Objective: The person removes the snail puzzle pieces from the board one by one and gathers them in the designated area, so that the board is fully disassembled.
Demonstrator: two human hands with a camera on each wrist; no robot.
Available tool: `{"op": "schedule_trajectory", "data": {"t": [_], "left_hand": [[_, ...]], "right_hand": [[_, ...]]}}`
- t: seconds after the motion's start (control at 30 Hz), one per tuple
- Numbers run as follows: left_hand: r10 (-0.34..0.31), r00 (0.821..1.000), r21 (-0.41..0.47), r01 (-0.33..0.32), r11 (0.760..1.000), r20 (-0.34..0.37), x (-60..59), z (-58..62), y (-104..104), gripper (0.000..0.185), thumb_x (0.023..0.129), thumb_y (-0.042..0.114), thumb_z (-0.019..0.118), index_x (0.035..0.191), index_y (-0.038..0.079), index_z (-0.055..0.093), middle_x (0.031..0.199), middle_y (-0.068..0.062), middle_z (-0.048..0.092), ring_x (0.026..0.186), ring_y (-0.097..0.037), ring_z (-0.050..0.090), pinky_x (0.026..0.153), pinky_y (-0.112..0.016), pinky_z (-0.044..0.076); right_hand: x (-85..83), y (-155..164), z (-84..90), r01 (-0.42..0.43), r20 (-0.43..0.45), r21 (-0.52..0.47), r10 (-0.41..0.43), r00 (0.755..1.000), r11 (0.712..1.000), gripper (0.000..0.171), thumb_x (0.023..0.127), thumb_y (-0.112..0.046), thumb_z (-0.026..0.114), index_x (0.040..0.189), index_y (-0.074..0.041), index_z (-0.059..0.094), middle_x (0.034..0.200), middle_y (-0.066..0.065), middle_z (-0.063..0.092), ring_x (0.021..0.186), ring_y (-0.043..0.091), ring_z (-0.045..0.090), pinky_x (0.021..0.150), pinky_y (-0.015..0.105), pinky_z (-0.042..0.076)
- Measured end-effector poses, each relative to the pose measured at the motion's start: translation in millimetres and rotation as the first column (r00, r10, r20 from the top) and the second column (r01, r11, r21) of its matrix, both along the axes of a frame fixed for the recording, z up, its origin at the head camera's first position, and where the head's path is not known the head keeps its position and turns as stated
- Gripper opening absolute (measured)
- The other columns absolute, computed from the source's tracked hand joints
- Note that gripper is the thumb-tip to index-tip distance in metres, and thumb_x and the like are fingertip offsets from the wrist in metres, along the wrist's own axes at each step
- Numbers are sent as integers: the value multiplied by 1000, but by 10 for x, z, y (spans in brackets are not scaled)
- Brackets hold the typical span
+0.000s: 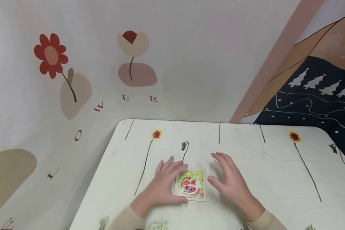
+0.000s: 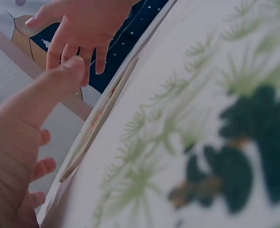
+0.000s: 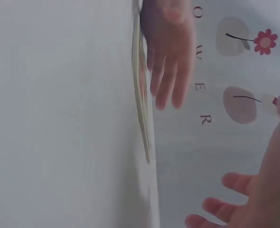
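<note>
Puzzle (image 1: 193,186) flat on table (image 1: 276,179), between left grip (image 1: 165,185) and right grip (image 1: 231,183).
Left spread about its left edge, contact unclear; right loosely curved, apart; neither holds anything. Judged step: positioning; next move would call for fingers low against the thin edges.

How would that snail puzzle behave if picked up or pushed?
The snail puzzle is probably stiff, since its edge looks straight in the left wrist view. Lying flat and thin, it should slide rather than roll or tip. Seams appear to cross its picture, so it might come apart if tilted.
</note>
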State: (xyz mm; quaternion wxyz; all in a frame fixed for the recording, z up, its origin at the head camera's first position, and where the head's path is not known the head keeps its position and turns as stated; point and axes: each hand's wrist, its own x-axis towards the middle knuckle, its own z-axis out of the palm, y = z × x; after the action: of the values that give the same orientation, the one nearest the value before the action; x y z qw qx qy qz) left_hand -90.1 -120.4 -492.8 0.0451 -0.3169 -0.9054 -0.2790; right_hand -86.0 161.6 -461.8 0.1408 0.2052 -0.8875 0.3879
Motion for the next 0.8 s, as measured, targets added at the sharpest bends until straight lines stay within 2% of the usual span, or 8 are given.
{"op": "schedule_trajectory", "data": {"t": [0.13, 0.23, 0.33, 0.57, 0.8], "left_hand": [[15, 999, -59, -19, 998, -52, -12, -71, -38, 111, 53, 82, 71, 147, 30, 40, 149, 5, 40, 143, -34, 20, 109, -66, 7], [20, 998, -79, -25, 997, -65, -32, -133, -51, 118, 50, 86, 67, 149, 31, 35, 147, 11, 40, 144, -31, 19, 110, -64, 6], [27, 997, -98, -34, 995, -72, -52, -164, -52, 125, 48, 88, 65, 151, 28, 31, 146, 15, 38, 144, -28, 19, 111, -63, 6], [87, 985, -194, -115, 974, -150, -58, -141, -51, 130, 44, 96, 55, 145, 13, 44, 148, 2, 37, 144, -32, 16, 112, -61, 10], [100, 983, -203, -130, 971, -151, -45, -134, -56, 129, 45, 96, 54, 144, 14, 44, 148, 1, 38, 143, -33, 17, 112, -59, 11]], "right_hand": [[-35, -195, -125, 102, 43, -75, -99, 994, 992, 46, 82, -28, 76, 121, -10, 61, 123, 1, 56, 114, 19, 53, 96, 47, 41], [-53, -313, -216, 183, 92, -90, -174, 980, 979, 34, 80, -28, 79, 109, -14, 67, 111, -4, 58, 107, 17, 52, 96, 49, 34], [-58, -403, -269, 208, 125, -52, -201, 972, 977, 30, 77, -29, 80, 103, -18, 69, 106, -8, 57, 104, 16, 47, 93, 51, 27], [-64, -577, -342, 153, 105, -12, -151, 983, 988, 22, 76, -32, 80, 95, -23, 74, 96, -12, 54, 94, 12, 42, 86, 43, 24], [-88, -731, -375, 122, 69, 19, -123, 990, 992, 18, 74, -33, 81, 91, -27, 76, 92, -15, 54, 92, 11, 41, 82, 42, 24]]}}
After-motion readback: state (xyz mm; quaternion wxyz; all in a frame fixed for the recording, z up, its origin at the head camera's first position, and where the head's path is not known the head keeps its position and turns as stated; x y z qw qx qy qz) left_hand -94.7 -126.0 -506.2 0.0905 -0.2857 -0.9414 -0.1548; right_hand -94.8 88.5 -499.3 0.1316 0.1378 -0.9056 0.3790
